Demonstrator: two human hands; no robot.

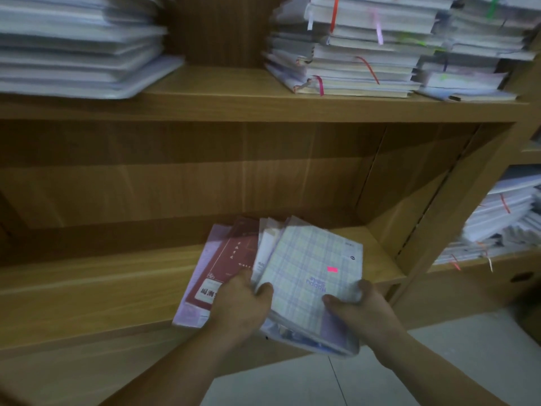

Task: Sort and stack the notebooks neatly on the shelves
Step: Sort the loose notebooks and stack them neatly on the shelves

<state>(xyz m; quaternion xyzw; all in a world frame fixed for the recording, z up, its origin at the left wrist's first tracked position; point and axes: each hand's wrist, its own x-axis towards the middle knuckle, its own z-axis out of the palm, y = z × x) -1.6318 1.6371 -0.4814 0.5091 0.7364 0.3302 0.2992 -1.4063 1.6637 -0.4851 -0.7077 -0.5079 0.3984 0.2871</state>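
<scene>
You're mid-placement: your left hand [244, 300] and right hand [358, 307] both curl around the fanned bundle of notebooks [295, 276], its far end over the lower shelf [117, 288] toward 12 o'clock. Next, I judge, square the edges and slide it in.

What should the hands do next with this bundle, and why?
Probably square the bundle, then slide it back: the plaid notebook lies skewed over the red notebook, the left hand and right hand grip the near edges, and it overhangs the lower shelf front.
</scene>
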